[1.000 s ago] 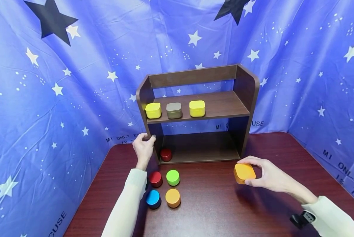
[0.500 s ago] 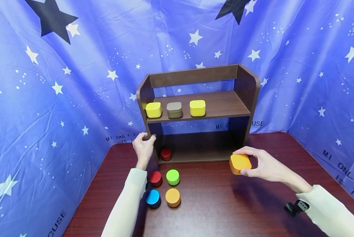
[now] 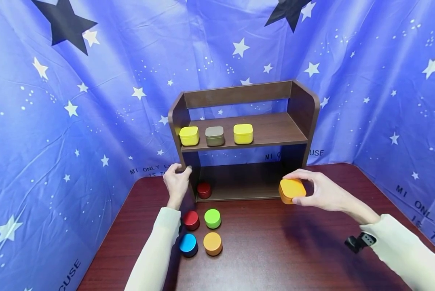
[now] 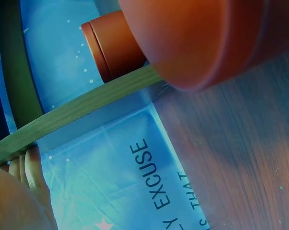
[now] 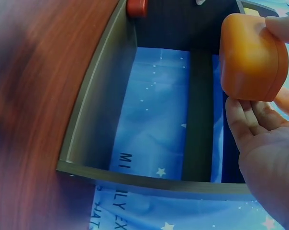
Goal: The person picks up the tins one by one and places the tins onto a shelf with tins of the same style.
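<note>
Clamps orange tin (image 3: 292,190) in right grip (image 3: 322,192), shelf (image 3: 272,127) in left grip (image 3: 176,182), likely mid-placement and next needing a level set-down.

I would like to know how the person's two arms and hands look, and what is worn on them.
The left sleeve and the right sleeve are long, plain and off-white. The left hand and right hand show no gloves. A small black device hangs below the right cuff; its markings are too small to read.
</note>
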### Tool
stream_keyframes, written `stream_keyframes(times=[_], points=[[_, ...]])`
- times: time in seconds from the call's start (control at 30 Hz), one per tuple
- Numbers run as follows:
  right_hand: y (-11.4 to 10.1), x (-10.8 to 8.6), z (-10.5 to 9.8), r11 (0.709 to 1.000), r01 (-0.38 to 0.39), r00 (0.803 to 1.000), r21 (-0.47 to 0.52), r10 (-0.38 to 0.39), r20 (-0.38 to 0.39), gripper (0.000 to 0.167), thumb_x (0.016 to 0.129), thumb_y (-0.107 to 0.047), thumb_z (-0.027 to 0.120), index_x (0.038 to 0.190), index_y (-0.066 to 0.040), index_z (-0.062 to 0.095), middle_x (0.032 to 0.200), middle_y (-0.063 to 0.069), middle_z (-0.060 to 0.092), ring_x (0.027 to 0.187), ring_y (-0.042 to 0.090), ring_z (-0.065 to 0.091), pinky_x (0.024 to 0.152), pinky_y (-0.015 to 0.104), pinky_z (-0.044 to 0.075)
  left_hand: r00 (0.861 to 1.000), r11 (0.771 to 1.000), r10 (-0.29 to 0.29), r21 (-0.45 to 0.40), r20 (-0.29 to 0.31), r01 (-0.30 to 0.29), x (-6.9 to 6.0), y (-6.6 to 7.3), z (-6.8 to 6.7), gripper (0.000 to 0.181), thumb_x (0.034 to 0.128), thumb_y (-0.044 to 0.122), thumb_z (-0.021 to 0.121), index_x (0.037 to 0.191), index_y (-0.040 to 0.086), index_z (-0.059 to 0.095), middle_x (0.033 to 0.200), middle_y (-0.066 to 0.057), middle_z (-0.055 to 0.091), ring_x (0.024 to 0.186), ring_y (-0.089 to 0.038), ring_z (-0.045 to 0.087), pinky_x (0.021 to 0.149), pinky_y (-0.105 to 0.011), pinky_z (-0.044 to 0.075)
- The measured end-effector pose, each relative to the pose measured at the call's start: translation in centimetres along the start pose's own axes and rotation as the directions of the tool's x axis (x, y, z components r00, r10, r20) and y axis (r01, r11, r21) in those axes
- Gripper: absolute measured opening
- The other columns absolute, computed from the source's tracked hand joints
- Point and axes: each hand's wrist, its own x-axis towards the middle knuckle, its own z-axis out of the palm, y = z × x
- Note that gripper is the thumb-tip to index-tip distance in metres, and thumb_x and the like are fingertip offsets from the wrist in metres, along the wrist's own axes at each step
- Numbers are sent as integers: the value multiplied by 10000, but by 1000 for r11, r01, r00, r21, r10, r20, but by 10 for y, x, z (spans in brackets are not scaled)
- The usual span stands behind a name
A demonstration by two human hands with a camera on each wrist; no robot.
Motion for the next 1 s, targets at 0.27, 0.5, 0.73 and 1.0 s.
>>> stream_keyframes(times=[0.27,0.5,0.73,1.0], points=[[-2,14,-9,1000,1,1000,5,-1,-3,534,807,-99,909,1310,-137,733,1153,-27,767,1000,-11,609,894,167,468,1000,1000,-3,13,13,3,1,1,-1,165,828,153,845,871,4,788,926,-208,795,887,-371,714,818,-338,504],[-7,30,-21,996,-49,999,70,48,19,509,855,-68,876,1338,-94,721,1152,-5,752,986,23,625,867,178,492,1000,1000,-7,18,14,7,1,-2,0,161,821,158,845,867,12,795,922,-194,802,892,-370,725,825,-360,513],[-10,47,-33,995,-60,998,82,60,-3,528,843,-27,855,1352,-76,725,1178,46,753,975,13,633,854,153,489,1000,1000,14,20,4,-14,1,-3,1,152,818,152,843,851,14,789,905,-189,796,866,-356,717,808,-338,505],[-10,64,-40,997,-65,998,52,66,-15,498,864,-34,827,1351,-62,725,1181,64,750,1010,-13,600,894,135,445,1000,1000,8,20,9,-8,1,-2,0,167,819,153,852,857,6,783,909,-196,792,857,-341,705,794,-308,494]])
